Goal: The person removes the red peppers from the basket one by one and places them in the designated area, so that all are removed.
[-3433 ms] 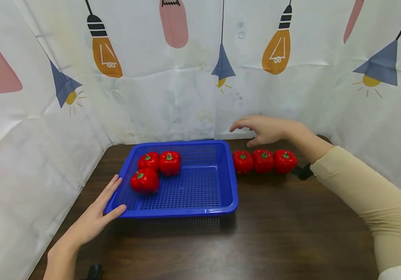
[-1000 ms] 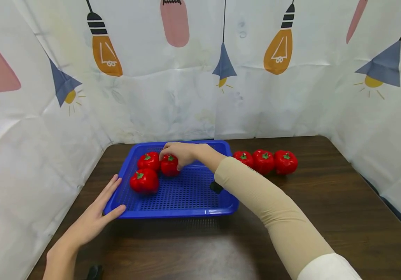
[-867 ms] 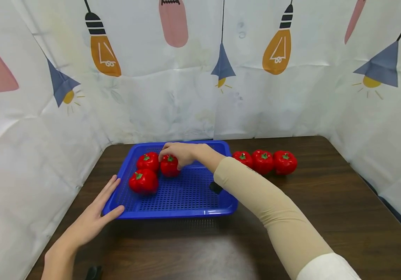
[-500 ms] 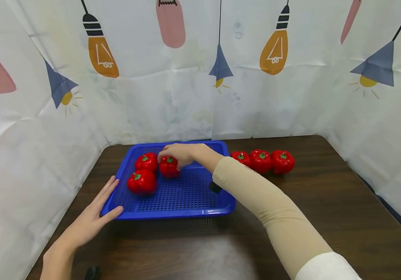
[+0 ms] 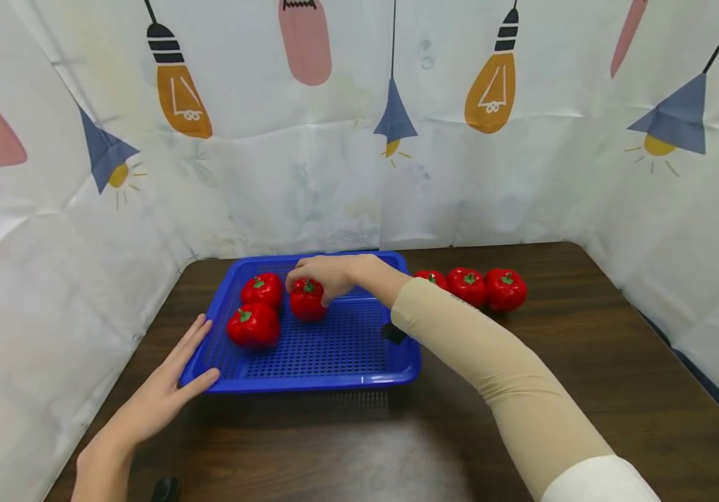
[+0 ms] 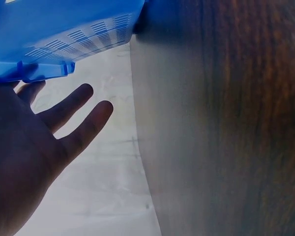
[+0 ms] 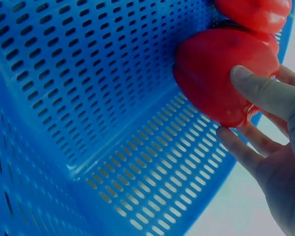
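My right hand (image 5: 330, 274) grips a glossy red bell pepper (image 5: 307, 303) with a green stem, inside the blue plastic basket (image 5: 346, 352). In the right wrist view the thumb lies across that pepper (image 7: 211, 73) and the fingers wrap its far side. Two more bell peppers, a rear one (image 5: 261, 288) and a front one (image 5: 254, 327), sit to its left in the basket. My left hand (image 5: 158, 401) rests at the basket's left rim with fingers straight and spread. From the left wrist, the basket's slotted wall (image 6: 83, 34) shows above this hand (image 6: 24, 142).
Right of the basket, three red bell peppers stand in a row on the dark wooden table (image 5: 585, 362); the nearest to the basket (image 5: 431, 278) is partly hidden by my right sleeve (image 5: 485, 348). A white curtain (image 5: 346, 188) with lamp prints encloses the table behind and at the sides.
My right hand came from above the right-hand row into the basket and took hold of a bell pepper. In the last half second that pepper shifted slightly right. My left hand stayed at the rim.
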Demonstrator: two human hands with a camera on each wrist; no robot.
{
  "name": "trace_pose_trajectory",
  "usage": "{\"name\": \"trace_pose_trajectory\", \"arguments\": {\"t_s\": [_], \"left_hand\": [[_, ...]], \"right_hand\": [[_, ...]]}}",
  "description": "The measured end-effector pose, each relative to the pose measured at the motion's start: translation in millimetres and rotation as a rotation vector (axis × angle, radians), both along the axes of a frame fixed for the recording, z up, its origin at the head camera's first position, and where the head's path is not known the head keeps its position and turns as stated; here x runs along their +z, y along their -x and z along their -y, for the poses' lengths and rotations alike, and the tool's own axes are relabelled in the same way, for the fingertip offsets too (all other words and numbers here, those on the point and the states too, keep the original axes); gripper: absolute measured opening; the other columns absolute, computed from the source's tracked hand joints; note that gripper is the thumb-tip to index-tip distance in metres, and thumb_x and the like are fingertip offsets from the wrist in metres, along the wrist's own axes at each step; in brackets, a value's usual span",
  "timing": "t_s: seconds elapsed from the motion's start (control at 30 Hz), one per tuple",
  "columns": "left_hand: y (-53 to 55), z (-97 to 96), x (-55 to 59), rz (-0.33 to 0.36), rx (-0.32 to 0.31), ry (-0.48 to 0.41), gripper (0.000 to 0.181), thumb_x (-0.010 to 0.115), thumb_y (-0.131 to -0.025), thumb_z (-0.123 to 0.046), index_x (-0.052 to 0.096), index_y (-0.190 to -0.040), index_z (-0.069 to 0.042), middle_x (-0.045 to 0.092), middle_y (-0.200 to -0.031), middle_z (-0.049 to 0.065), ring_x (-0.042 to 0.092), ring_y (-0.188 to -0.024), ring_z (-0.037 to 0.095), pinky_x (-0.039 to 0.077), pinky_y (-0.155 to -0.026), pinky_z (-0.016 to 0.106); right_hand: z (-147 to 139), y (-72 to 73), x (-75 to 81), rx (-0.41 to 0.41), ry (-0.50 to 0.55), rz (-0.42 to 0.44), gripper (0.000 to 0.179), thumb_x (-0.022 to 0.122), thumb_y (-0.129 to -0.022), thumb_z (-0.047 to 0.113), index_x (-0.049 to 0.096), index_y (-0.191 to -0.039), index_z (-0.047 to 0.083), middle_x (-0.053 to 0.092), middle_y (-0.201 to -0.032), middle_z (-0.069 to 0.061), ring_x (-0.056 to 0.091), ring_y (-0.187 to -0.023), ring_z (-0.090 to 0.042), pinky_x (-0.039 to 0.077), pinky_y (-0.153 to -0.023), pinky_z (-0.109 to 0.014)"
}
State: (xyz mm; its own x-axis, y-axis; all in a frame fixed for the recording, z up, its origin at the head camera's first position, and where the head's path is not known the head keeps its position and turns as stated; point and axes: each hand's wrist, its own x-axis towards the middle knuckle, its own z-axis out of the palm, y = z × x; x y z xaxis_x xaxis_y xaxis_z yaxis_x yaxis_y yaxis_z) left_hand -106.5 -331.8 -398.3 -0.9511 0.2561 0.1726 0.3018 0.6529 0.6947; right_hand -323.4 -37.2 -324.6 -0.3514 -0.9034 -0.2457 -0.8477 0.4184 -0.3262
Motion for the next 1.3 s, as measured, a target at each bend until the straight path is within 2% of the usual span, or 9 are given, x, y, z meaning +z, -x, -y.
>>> {"name": "trace_pose_trajectory", "arguments": {"t_s": [0.07,0.2,0.37,0.57,0.6,0.73,0.8,0.97,1.3], "left_hand": [[0.4,0.0,0.1,-0.002,0.0,0.003,0.079,0.061,-0.103,-0.016,0.016,-0.166,-0.026,0.002,-0.172,0.0,0.001,-0.156,0.03,0.005,-0.118,0.061],[-0.1,-0.1,-0.4,-0.004,0.004,0.015,0.079,0.061,-0.103,-0.016,0.016,-0.166,-0.026,0.002,-0.172,0.0,0.001,-0.156,0.026,0.004,-0.12,0.043],[0.2,-0.5,-0.3,0.001,0.002,0.0,0.079,0.061,-0.103,-0.016,0.016,-0.167,-0.027,0.001,-0.172,0.001,0.0,-0.156,0.03,0.004,-0.118,0.06],[-2.3,0.6,-0.2,-0.02,0.009,0.024,0.079,0.062,-0.103,-0.015,0.017,-0.166,-0.025,0.003,-0.172,0.0,0.001,-0.155,0.012,0.004,-0.118,0.029],[-2.6,0.7,-0.2,-0.02,0.009,0.023,0.079,0.062,-0.103,-0.015,0.017,-0.166,-0.025,0.003,-0.172,0.0,0.001,-0.155,0.012,0.005,-0.119,0.031],[-1.7,0.6,0.0,-0.006,0.001,0.0,0.079,0.062,-0.103,-0.016,0.017,-0.166,-0.026,0.002,-0.172,-0.001,0.001,-0.156,0.027,0.006,-0.118,0.063],[-1.4,0.8,0.0,0.001,0.001,-0.006,0.079,0.062,-0.103,-0.016,0.016,-0.166,-0.026,0.001,-0.172,-0.001,0.001,-0.156,0.032,0.006,-0.114,0.071],[0.1,-0.5,0.2,0.005,0.004,-0.001,0.079,0.062,-0.103,-0.016,0.017,-0.166,-0.026,0.001,-0.172,0.0,0.001,-0.156,0.032,0.005,-0.115,0.068],[-0.3,0.4,3.5,0.015,0.002,0.0,0.079,0.063,-0.102,-0.017,0.017,-0.166,-0.025,0.001,-0.172,0.002,0.005,-0.153,0.047,0.011,-0.107,0.08]], "right_hand": [[-2.3,-0.4,2.8,0.01,0.007,-0.003,0.063,0.077,-0.09,0.0,0.054,-0.145,0.019,0.044,-0.145,0.0,0.042,-0.13,-0.015,0.046,-0.097,-0.027],[-7.0,-2.9,10.9,0.036,0.013,0.001,0.063,0.078,-0.089,0.0,0.054,-0.145,0.018,0.044,-0.145,0.001,0.042,-0.129,-0.014,0.045,-0.098,-0.026],[-13.5,-7.2,23.5,0.06,0.027,0.002,0.062,0.077,-0.088,-0.002,0.056,-0.142,0.019,0.046,-0.141,0.001,0.043,-0.126,-0.013,0.046,-0.096,-0.025],[-23.6,-12.5,34.4,0.085,0.037,-0.022,0.06,0.076,-0.088,-0.003,0.056,-0.138,0.022,0.046,-0.144,-0.001,0.044,-0.13,-0.016,0.047,-0.095,-0.026],[-25.9,-13.0,35.3,0.088,0.037,-0.024,0.06,0.077,-0.088,-0.003,0.056,-0.138,0.023,0.045,-0.146,-0.001,0.043,-0.132,-0.017,0.047,-0.095,-0.026],[-39.0,-16.2,40.7,0.077,0.05,-0.003,0.059,0.076,-0.089,-0.004,0.056,-0.138,0.023,0.042,-0.15,-0.001,0.041,-0.135,-0.018,0.048,-0.095,-0.026],[-45.7,-17.8,43.5,0.076,0.06,-0.001,0.059,0.076,-0.089,-0.004,0.056,-0.138,0.023,0.042,-0.15,-0.001,0.041,-0.134,-0.017,0.049,-0.094,-0.026],[-65.1,-22.4,52.7,0.091,0.092,-0.03,0.059,0.077,-0.088,-0.002,0.056,-0.138,0.022,0.043,-0.147,-0.001,0.04,-0.133,-0.018,0.05,-0.094,-0.028],[-94.6,-31.2,72.5,0.076,0.145,-0.043,0.057,0.076,-0.089,-0.002,0.056,-0.138,0.022,0.039,-0.152,0.001,0.039,-0.137,-0.017,0.047,-0.099,-0.027]]}}
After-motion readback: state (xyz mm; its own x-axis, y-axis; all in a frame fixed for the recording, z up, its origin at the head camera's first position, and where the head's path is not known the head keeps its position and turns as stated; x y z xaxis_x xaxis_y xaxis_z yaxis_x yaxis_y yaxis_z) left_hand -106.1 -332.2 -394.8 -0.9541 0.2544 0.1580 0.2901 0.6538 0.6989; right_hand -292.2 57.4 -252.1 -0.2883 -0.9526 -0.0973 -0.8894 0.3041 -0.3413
